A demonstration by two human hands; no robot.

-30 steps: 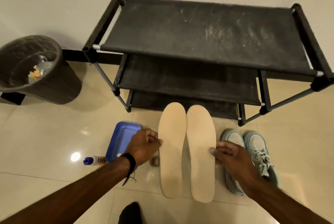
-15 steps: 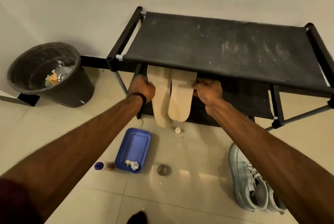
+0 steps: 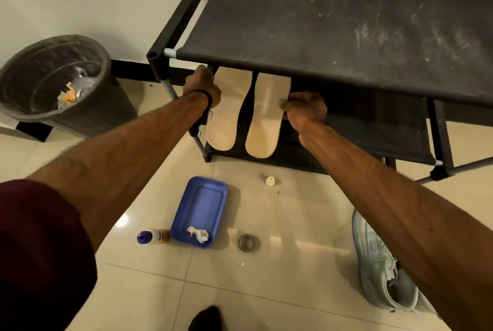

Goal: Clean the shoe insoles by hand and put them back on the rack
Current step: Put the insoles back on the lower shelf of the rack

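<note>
Both hands clenched: left hand grips left insole, right hand pinches right insole, both insoles between the fingers, under the rack top.

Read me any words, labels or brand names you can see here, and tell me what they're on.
No text can be read anywhere.
Bottle lying beside the blue tray: it has a printed label, too blurred to read.
Sneakers: no legible brand mark.
Shoe rack: no print, only scuffs.
</note>
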